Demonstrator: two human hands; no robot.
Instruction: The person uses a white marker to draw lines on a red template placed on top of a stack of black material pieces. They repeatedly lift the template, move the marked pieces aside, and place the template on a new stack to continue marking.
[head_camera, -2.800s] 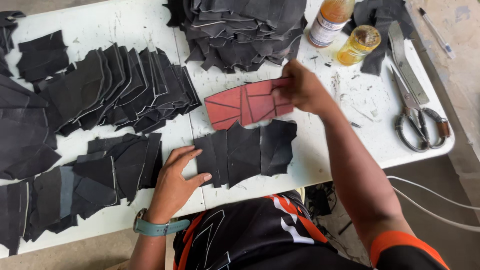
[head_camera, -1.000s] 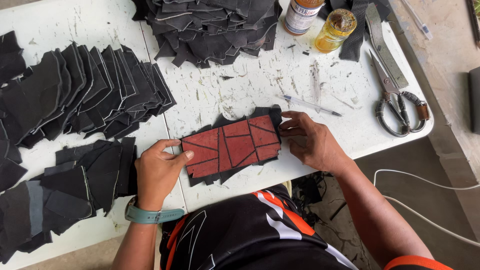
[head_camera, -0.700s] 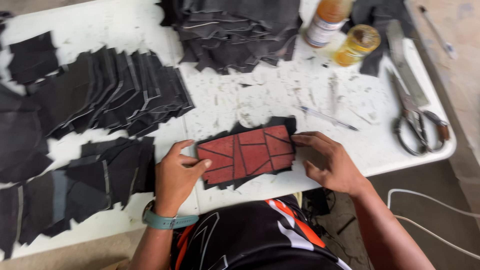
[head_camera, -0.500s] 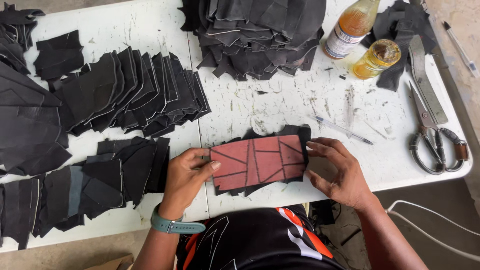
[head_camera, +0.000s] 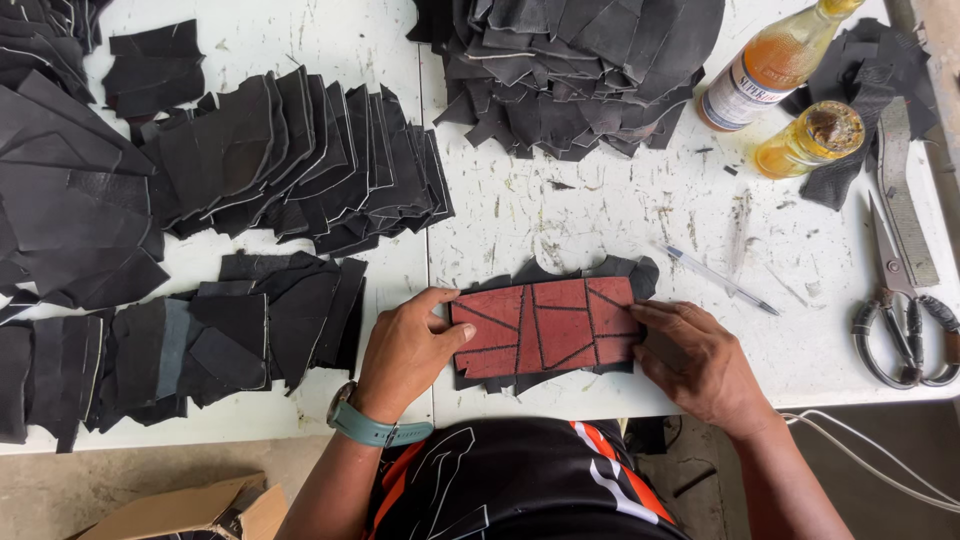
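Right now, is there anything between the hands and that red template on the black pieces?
Nothing visible. The left hand already presses the red template at its left edge and the right hand at its right edge, with it lying on the black leather pieces.

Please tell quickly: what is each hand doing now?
Left hand: open, pressing the red template's left end.
Right hand: open, fingers on its right end.

White bench (head_camera: 560, 210), scuffed. At 12 o'clock: heap of black cut pieces (head_camera: 570, 70). At 9 to 10: fanned black pieces (head_camera: 290, 160). At 2: two bottles (head_camera: 790, 100). At 3: scissors (head_camera: 900, 310), pen (head_camera: 715, 280). At 6: red template (head_camera: 545, 325) atop black pieces.
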